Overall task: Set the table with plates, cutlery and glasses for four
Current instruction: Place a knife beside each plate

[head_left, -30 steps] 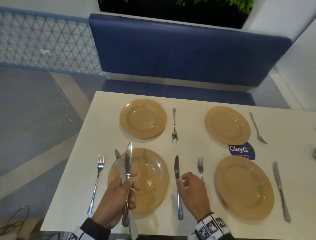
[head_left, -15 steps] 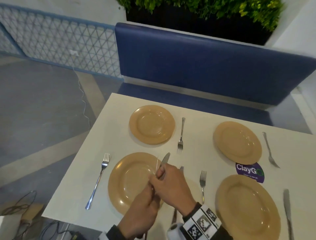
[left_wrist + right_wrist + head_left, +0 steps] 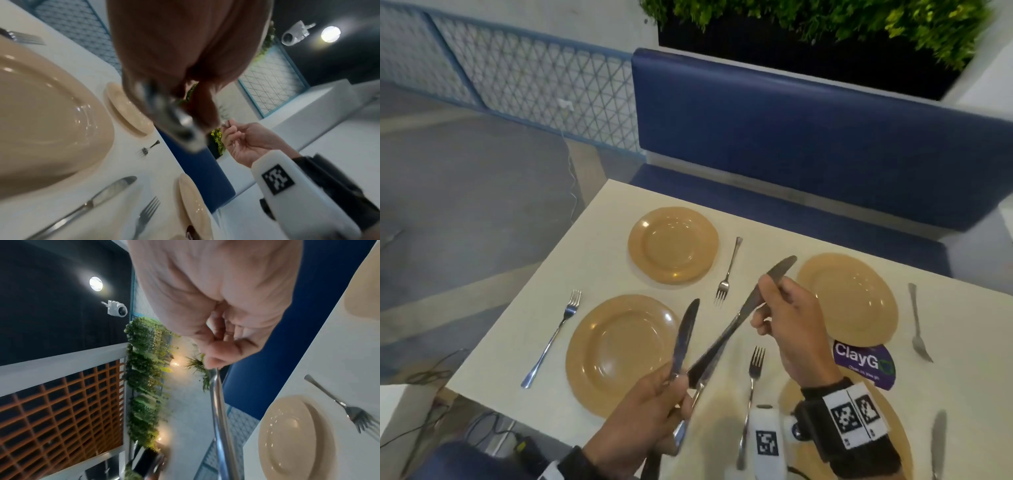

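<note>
Four tan plates lie on the white table (image 3: 599,246): far left (image 3: 673,245), far right (image 3: 847,299), near left (image 3: 625,353), and near right (image 3: 893,428), mostly hidden under my right wrist. A fork (image 3: 554,337) lies left of the near-left plate. My left hand (image 3: 674,387) grips a knife (image 3: 686,335) by the handle, blade up. My right hand (image 3: 767,298) pinches a second knife (image 3: 739,315) near its blade; that knife's handle end reaches my left hand's fingers. The right wrist view shows the right hand (image 3: 216,353) pinching this knife (image 3: 220,418). A third knife (image 3: 98,194) lies on the table beneath.
More forks lie at the far-left plate (image 3: 727,274), the near-right plate (image 3: 753,377) and the far-right plate (image 3: 917,322). Another knife (image 3: 938,442) lies at the near right. A purple sticker (image 3: 863,363) sits between the right plates. A blue bench (image 3: 791,137) backs the table. Cables (image 3: 424,377) trail on the floor.
My right hand left the knife lying on the table, went to my left hand and drew one of its two knives up and to the right. The head view shifted left.
</note>
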A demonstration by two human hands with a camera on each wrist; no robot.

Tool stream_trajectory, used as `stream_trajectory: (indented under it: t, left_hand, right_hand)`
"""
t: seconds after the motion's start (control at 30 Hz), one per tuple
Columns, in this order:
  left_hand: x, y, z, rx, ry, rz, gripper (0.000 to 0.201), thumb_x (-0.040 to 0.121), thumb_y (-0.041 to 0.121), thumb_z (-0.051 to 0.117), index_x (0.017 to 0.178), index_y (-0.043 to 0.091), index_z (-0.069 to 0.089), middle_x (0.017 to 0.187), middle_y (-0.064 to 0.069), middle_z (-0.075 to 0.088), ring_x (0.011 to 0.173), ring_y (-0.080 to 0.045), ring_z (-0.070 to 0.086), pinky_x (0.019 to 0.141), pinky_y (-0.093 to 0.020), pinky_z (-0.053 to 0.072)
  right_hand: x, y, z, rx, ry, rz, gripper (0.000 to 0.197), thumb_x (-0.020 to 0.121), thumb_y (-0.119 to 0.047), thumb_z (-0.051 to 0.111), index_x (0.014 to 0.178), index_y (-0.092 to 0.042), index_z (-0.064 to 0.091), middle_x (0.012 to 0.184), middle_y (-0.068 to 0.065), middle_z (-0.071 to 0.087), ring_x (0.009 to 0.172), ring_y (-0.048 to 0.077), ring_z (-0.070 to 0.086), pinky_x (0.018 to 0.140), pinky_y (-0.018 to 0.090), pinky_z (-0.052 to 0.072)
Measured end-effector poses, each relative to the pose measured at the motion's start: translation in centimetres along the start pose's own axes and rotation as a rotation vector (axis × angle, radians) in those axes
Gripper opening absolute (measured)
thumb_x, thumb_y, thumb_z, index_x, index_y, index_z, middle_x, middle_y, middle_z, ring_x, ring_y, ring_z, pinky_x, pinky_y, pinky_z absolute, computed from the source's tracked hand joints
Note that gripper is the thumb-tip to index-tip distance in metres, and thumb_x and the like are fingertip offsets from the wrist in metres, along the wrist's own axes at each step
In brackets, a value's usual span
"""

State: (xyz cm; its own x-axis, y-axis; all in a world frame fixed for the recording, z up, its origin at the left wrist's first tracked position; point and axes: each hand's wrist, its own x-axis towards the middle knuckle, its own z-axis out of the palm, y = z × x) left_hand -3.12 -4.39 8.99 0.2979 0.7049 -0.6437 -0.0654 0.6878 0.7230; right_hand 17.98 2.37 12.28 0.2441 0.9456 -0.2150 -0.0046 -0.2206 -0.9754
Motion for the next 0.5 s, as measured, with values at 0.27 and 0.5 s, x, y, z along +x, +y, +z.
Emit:
stream_trajectory:
  t: [0.27,0.5]
  left_hand:
    - [0.7,3.1,-1.4,-0.595,0.162,-0.057,0.018,0.084,0.014,0.063,0.092,-0.002,0.06,0.066,-0.01,0.065,0.03,-0.002,0.023,0.027,-0.013,0.022]
    - [2.1,5.4,-6.8,-0.699,0.208,0.059,0.004,0.091,0.007,0.055,0.09,0.003,0.056,0.077,-0.014,0.063,0.031,-0.003,0.027,0.029,-0.014,0.029]
  right_hand:
    - [-6.6,-1.6,2.4,0.113,-0.481,-0.413,0.008,0.081,-0.004,0.075,0.088,-0.007,0.074,0.084,0.003,0.073,0.074,0.023,0.071,0.067,0.031,0.057]
    - [-6.9,1.5,4.2,0.287,-0.656,-0.037,0.034,0.083,-0.028,0.078,0.107,-0.004,0.075,0.09,0.03,0.066,0.076,0.042,0.069,0.07,0.046,0.057]
